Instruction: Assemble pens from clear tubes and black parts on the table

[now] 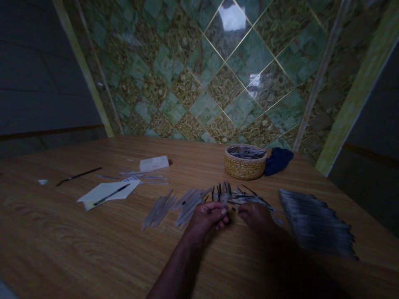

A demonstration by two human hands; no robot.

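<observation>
My left hand (208,216) is closed in a pinch, and a pale, clear pen barrel (224,196) seems to stick up from its fingertips. Just to its right, my right hand (256,216) is also closed, its fingertips curled; what they grip is hidden. A small dark piece (233,209) lies on the table between the two hands. Beyond the fingers spreads a loose heap of dark pen parts (243,195) and clear tubes. Left of my left hand lie piles of clear pen barrels (190,203). A neat row of dark-filled pens (318,222) lies right of my right hand.
A woven basket (245,168) full of pens stands at the back, beside a dark blue cloth (278,160). To the left are a white box (154,162), papers (106,193) with a black pen (112,194) on them, and a thin black stick (79,176). A tiled wall (199,83) rises behind the table.
</observation>
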